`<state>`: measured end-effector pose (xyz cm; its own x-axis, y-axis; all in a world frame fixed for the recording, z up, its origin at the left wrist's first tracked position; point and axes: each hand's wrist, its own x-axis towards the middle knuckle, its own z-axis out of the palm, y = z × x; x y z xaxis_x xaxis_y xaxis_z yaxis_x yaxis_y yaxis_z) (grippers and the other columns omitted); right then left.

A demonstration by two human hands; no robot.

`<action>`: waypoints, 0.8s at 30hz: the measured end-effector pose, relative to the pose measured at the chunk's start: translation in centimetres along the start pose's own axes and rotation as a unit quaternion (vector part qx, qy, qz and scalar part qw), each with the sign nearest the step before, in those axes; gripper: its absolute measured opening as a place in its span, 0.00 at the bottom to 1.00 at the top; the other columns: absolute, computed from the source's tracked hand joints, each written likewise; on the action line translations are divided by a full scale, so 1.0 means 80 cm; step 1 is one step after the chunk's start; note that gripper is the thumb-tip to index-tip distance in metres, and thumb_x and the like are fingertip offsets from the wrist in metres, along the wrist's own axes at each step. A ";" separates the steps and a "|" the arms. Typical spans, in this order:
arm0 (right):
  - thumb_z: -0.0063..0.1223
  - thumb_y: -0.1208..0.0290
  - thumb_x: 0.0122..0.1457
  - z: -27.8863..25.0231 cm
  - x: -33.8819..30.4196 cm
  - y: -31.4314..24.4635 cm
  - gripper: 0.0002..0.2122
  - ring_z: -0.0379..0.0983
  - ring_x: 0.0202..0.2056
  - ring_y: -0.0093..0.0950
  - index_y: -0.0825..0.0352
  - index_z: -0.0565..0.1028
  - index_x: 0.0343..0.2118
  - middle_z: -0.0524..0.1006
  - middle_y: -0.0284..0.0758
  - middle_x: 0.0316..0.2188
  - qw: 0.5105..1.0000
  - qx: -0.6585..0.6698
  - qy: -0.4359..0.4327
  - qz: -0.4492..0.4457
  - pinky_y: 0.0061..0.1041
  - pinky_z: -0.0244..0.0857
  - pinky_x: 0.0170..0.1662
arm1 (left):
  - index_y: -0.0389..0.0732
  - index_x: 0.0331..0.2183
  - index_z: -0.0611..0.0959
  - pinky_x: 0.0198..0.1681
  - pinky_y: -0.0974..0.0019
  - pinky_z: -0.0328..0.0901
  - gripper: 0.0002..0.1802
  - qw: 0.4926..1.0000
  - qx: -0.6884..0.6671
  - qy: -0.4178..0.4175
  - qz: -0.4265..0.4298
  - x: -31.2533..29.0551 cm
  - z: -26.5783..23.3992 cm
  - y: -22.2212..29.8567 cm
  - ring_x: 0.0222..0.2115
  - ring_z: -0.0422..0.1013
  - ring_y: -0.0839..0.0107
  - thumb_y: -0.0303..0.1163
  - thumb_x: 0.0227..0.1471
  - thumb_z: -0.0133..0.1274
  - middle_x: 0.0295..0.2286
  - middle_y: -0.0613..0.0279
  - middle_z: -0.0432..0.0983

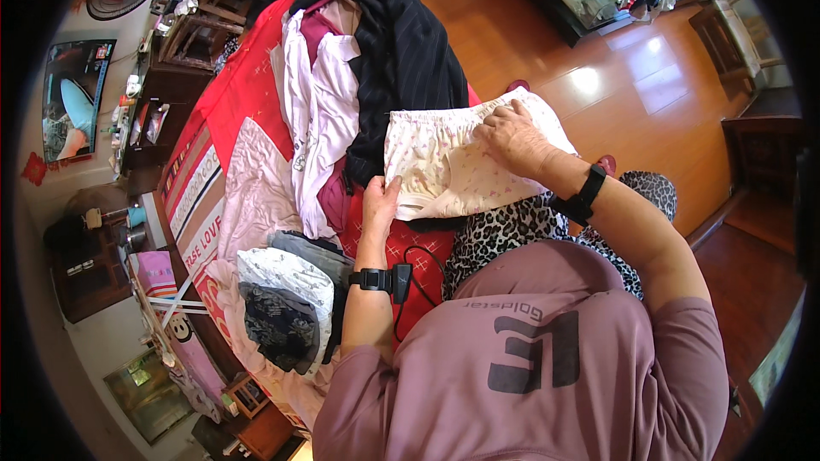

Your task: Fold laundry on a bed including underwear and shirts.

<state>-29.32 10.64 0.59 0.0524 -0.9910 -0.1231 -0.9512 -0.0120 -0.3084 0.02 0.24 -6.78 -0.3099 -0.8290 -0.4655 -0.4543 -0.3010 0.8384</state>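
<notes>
So I'm running this one from far off, and right now I'm dealing with the shorts point(427, 172), which are spreading across the bed's point(248, 77) right edge and reaching over the leopard trousers point(506, 241). Can't tell how much is resting and how much is just hanging.

On the left hand point(380, 198), the fingers are gripping the side of the shorts near the hem, thumb showing on top. On the right hand point(517, 141), the fingers are curling down onto the cloth near the waistband; I can't tell if they're pinching or just pressing.

My take on doing this well: I'd be using the left grip as the anchor and working the right hand outward along the waistband. The elastic is gathering the cloth, so I'd be pulling gently and lining up the sides rather than yanking. The leg end is looking a bit rumpled, so I'd be flattening that too.

Watch-outs: the dark garment point(410, 43) is lying right up against the waistband, with the pale top point(333, 102) to its left, so I'd be staying clear of both. The cable point(427, 250) is looping near the left wrist and could be snagging.
</notes>
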 end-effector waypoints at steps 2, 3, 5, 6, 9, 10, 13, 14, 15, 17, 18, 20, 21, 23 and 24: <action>0.49 0.68 0.54 -0.014 0.002 -0.004 0.11 0.65 0.51 0.32 0.63 0.76 0.39 0.75 0.35 0.41 1.000 -0.021 0.000 -0.021 0.49 0.47 0.58 | 0.32 0.33 0.75 0.28 0.71 0.63 0.14 1.000 -0.022 -0.004 0.002 0.002 -0.005 -0.006 0.24 0.65 0.79 0.35 0.55 0.55 0.25 0.63 0.73; 0.49 0.69 0.54 -0.018 0.001 -0.004 0.10 0.67 0.49 0.32 0.63 0.76 0.38 0.75 0.35 0.39 0.999 -0.038 -0.002 -0.015 0.49 0.49 0.58 | 0.32 0.33 0.75 0.28 0.71 0.63 0.14 1.000 -0.013 -0.006 0.003 0.003 -0.005 -0.006 0.24 0.65 0.79 0.35 0.55 0.55 0.25 0.63 0.73; 0.49 0.69 0.54 -0.019 0.004 -0.001 0.09 0.68 0.48 0.33 0.63 0.76 0.36 0.76 0.35 0.37 0.998 -0.054 -0.007 -0.011 0.50 0.51 0.57 | 0.32 0.33 0.75 0.27 0.72 0.63 0.13 1.000 -0.005 -0.008 0.003 0.003 -0.005 -0.008 0.23 0.65 0.80 0.34 0.55 0.55 0.25 0.64 0.73; 0.50 0.68 0.53 -0.019 0.008 0.003 0.06 0.69 0.45 0.32 0.61 0.75 0.33 0.75 0.33 0.35 0.999 -0.039 0.021 -0.018 0.45 0.54 0.53 | 0.33 0.33 0.75 0.28 0.72 0.63 0.12 1.000 -0.025 -0.010 0.005 0.000 -0.003 -0.002 0.24 0.65 0.80 0.33 0.55 0.54 0.25 0.64 0.74; 0.52 0.67 0.53 -0.027 0.029 0.021 0.04 0.71 0.39 0.30 0.60 0.73 0.28 0.74 0.32 0.29 0.995 -0.010 0.091 -0.027 0.38 0.58 0.48 | 0.33 0.33 0.75 0.29 0.73 0.63 0.10 0.999 -0.051 -0.016 0.002 0.003 -0.002 -0.001 0.24 0.66 0.81 0.32 0.56 0.54 0.26 0.64 0.74; 0.51 0.68 0.54 -0.043 0.034 0.018 0.03 0.72 0.40 0.30 0.60 0.74 0.29 0.75 0.32 0.31 0.998 0.005 0.063 0.012 0.37 0.58 0.48 | 0.33 0.33 0.75 0.29 0.73 0.63 0.10 0.998 -0.056 -0.018 -0.002 0.003 -0.003 -0.002 0.25 0.66 0.81 0.31 0.56 0.53 0.26 0.64 0.74; 0.49 0.69 0.55 -0.026 0.047 0.025 0.04 0.72 0.41 0.31 0.61 0.75 0.30 0.76 0.32 0.31 0.996 -0.084 -0.019 -0.012 0.36 0.58 0.48 | 0.33 0.33 0.75 0.30 0.73 0.64 0.10 0.996 -0.089 -0.019 -0.023 -0.003 0.001 0.005 0.25 0.67 0.81 0.31 0.56 0.53 0.27 0.64 0.75; 0.48 0.71 0.56 -0.021 0.049 0.029 0.10 0.70 0.47 0.33 0.61 0.75 0.41 0.76 0.34 0.38 0.993 -0.077 -0.088 0.012 0.45 0.57 0.54 | 0.33 0.33 0.75 0.30 0.73 0.64 0.10 0.996 -0.088 -0.020 -0.023 -0.001 0.002 0.009 0.25 0.67 0.81 0.31 0.56 0.53 0.27 0.64 0.75; 0.48 0.71 0.56 -0.015 0.048 0.028 0.10 0.70 0.47 0.33 0.61 0.75 0.41 0.76 0.34 0.38 0.993 -0.075 -0.090 0.009 0.45 0.57 0.54 | 0.33 0.33 0.75 0.30 0.73 0.64 0.10 0.998 -0.061 -0.023 -0.025 -0.003 0.000 0.010 0.25 0.67 0.81 0.31 0.56 0.53 0.27 0.64 0.75; 0.49 0.70 0.56 -0.001 0.040 0.024 0.16 0.65 0.53 0.35 0.62 0.72 0.48 0.72 0.37 0.47 0.999 -0.025 -0.008 0.032 0.47 0.52 0.58 | 0.33 0.33 0.75 0.29 0.73 0.64 0.10 0.999 -0.034 -0.023 -0.029 -0.002 -0.003 0.008 0.25 0.67 0.81 0.31 0.56 0.53 0.27 0.64 0.75; 0.50 0.70 0.56 0.001 0.035 0.015 0.18 0.62 0.55 0.34 0.62 0.69 0.51 0.69 0.37 0.50 0.999 -0.010 0.045 0.011 0.46 0.51 0.59 | 0.34 0.33 0.76 0.29 0.73 0.64 0.10 0.998 -0.041 -0.027 -0.027 -0.001 -0.004 0.007 0.25 0.67 0.81 0.32 0.56 0.53 0.27 0.64 0.75; 0.51 0.66 0.56 -0.005 0.020 -0.016 0.24 0.54 0.61 0.35 0.63 0.64 0.56 0.63 0.40 0.57 0.997 0.006 0.070 -0.039 0.46 0.49 0.61 | 0.35 0.33 0.76 0.29 0.73 0.64 0.10 0.997 -0.062 -0.037 -0.019 -0.001 -0.006 0.005 0.24 0.67 0.81 0.33 0.57 0.52 0.27 0.65 0.74; 0.51 0.59 0.57 -0.008 0.006 -0.035 0.26 0.52 0.62 0.36 0.64 0.63 0.57 0.61 0.40 0.59 0.994 0.002 0.084 -0.071 0.47 0.47 0.62 | 0.35 0.33 0.76 0.29 0.73 0.64 0.10 0.997 -0.061 -0.037 -0.023 -0.004 -0.007 0.002 0.24 0.67 0.81 0.33 0.57 0.52 0.27 0.65 0.74; 0.51 0.52 0.56 -0.006 -0.012 -0.049 0.31 0.47 0.64 0.38 0.64 0.61 0.59 0.58 0.40 0.61 0.988 -0.042 0.013 -0.148 0.50 0.43 0.62 | 0.36 0.34 0.76 0.28 0.73 0.64 0.10 0.995 -0.089 -0.031 -0.026 0.000 -0.006 0.002 0.23 0.66 0.81 0.34 0.57 0.52 0.27 0.66 0.74; 0.49 0.48 0.56 -0.001 -0.012 -0.045 0.33 0.47 0.64 0.39 0.64 0.61 0.59 0.56 0.40 0.62 0.983 0.028 -0.089 -0.157 0.51 0.42 0.62 | 0.36 0.35 0.76 0.29 0.73 0.65 0.10 0.993 -0.102 -0.049 -0.029 0.001 -0.008 0.004 0.25 0.68 0.81 0.34 0.58 0.51 0.28 0.65 0.75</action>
<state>-25.96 11.61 1.85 0.3983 -0.9004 -0.1752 -0.8613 -0.3014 -0.4091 0.40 -0.24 -6.36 -0.3720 -0.7610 -0.5314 -0.2985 -0.4440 0.8448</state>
